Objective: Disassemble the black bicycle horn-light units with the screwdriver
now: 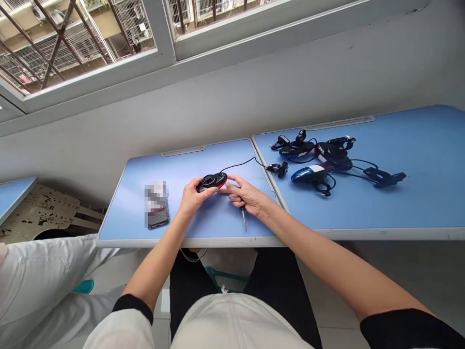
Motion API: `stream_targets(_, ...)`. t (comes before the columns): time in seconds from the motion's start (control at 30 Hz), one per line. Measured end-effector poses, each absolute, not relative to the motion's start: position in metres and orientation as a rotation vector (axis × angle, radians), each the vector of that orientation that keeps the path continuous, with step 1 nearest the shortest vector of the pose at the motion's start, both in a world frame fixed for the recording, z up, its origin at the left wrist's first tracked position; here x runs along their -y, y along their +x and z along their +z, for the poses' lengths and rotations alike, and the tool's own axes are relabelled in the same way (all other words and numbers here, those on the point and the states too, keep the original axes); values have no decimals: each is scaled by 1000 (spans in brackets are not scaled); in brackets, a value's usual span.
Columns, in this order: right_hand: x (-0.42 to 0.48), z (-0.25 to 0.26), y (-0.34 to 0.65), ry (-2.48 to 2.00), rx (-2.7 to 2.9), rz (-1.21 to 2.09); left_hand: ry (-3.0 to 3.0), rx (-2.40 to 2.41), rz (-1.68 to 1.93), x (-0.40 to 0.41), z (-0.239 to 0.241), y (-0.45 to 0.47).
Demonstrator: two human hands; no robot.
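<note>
My left hand (195, 196) is closed around a bicycle horn (211, 181), a black oval unit with a round grille-like part facing up and a red side. My right hand (244, 195) has its thumb and forefinger at the horn's right end. Its lower fingers are curled around a screwdriver (244, 220), whose metal shaft points down toward the table edge. A thin black cable leads from the horn to a small black handlebar clamp (279, 168) lying across the seam between the tables. The horn's underside is hidden.
To the right, several similar horns, including a blue, white and red one (311, 173), lie with cables and clamps on the blue table (381, 208). A phone (159, 219) lies at the left. Another person's leg (47, 271) is beside the table, near a worn stool (54, 208).
</note>
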State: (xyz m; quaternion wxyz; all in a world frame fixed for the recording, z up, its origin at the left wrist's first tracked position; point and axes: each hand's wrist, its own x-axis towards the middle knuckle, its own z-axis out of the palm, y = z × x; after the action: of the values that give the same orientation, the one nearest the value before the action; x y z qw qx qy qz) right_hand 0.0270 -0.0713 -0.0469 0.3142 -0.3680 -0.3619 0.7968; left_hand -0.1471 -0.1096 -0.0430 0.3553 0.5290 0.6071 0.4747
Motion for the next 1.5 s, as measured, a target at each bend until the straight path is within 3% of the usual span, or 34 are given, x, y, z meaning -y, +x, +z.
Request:
stream_targets(0.17,55,-46,24,-781,1136,2077,1306,-1419,1204,105,-40,-141)
stream_targets(0.63,55,-53,30,-828,968,2077,1202,-1314,1237,83,-42,-137)
stream_targets(1.07,29,-39,45,-1090,1216,2116,1199,-1216,1137,61,-45,-136)
stream_targets(1.5,22,-38,49,-1039,1331,2082,1248,-1184,1052,61,-39,-141)
